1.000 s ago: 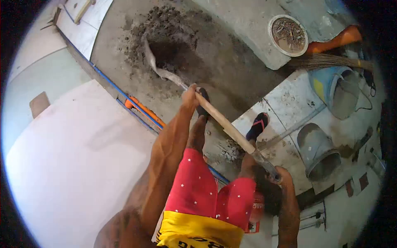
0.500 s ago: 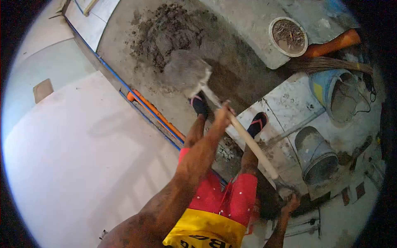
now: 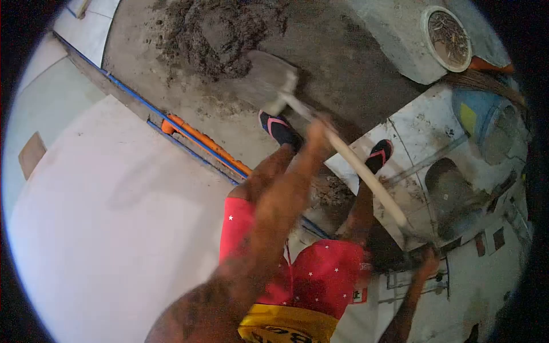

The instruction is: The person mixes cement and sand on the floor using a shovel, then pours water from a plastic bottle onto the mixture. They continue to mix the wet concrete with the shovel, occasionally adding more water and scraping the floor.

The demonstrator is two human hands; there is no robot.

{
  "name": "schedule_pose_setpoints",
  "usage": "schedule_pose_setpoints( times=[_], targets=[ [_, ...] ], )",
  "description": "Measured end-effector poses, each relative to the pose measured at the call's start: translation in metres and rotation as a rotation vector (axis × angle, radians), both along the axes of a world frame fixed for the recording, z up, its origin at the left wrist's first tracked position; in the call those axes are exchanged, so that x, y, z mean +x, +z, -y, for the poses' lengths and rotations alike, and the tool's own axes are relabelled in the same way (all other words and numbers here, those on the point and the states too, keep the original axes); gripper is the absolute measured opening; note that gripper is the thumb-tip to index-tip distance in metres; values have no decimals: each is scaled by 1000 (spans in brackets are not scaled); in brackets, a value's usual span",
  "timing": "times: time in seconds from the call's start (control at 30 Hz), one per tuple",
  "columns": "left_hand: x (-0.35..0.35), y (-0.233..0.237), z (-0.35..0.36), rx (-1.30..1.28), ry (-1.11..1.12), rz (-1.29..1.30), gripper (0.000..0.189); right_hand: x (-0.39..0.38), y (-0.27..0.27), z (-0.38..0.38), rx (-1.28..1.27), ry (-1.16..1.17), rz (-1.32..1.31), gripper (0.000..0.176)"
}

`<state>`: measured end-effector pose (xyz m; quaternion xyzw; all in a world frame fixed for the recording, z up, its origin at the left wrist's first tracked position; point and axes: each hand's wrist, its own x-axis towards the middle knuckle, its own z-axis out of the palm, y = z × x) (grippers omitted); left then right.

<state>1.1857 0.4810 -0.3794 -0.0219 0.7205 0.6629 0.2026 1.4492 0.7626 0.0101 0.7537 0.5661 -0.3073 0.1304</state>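
Observation:
A shovel (image 3: 366, 174) with a pale wooden shaft slants across the middle of the view. Its metal blade, somewhat blurred, lies at the near edge of a dark heap of wet mortar (image 3: 220, 34) on the floor. My left hand (image 3: 320, 134) is wrapped round the shaft just behind the blade's socket. At the far end of the shaft, my right hand (image 3: 428, 262) is closed on the dark handle.
My sandalled feet stand either side of the shaft. On the right are a round tub of debris (image 3: 449, 40), a blue container (image 3: 486, 123) and a grey bucket (image 3: 454, 194). An orange pipe (image 3: 209, 143) and blue pipes run beside a large pale surface (image 3: 126, 211) on the left.
The whole view has shifted. The blade now meets the heap's near edge, where before it was slightly away from the densest part. Both hands keep their hold on the shovel.

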Motion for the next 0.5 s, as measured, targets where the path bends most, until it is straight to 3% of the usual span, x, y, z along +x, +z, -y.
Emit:
schedule_pose_setpoints(
  times=[0.03, 0.07, 0.13, 0.17, 0.23, 0.27, 0.33, 0.37, 0.47, 0.5],
  targets=[
    [-64, 3, 35, 107, 261, 538, 14, -14, -43, 27, 53, -264, 6, 34],
    [-123, 11, 57, 214, 515, 1069, 9, -29, -70, 43, -52, 98, 349, 29],
    [-171, 34, 71, 11, 660, 929, 14, -63, -102, 110, 103, -276, -155, 24],
    [-177, 48, 71, -156, 732, 931, 13, -29, -121, 125, 64, -255, -183, 36],
    [-167, 48, 76, -70, 671, 918, 13, 46, -162, 133, 41, -219, -259, 59],
    [-155, 54, 84, -39, 645, 918, 13, 40, -155, 122, -80, -403, -359, 41],
    [-150, 130, 61, -383, 437, 809, 14, 16, -116, 106, -386, -769, -518, 9],
    [-139, 139, 58, -326, 478, 785, 14, 22, -127, 106, -196, -673, -323, 11],
    [-123, 183, 41, -73, 611, 761, 13, 33, -117, 70, -399, -552, -367, 12],
    [-122, 205, 31, 29, 655, 765, 13, 37, -118, 50, -579, -396, -238, 12]
  ],
)
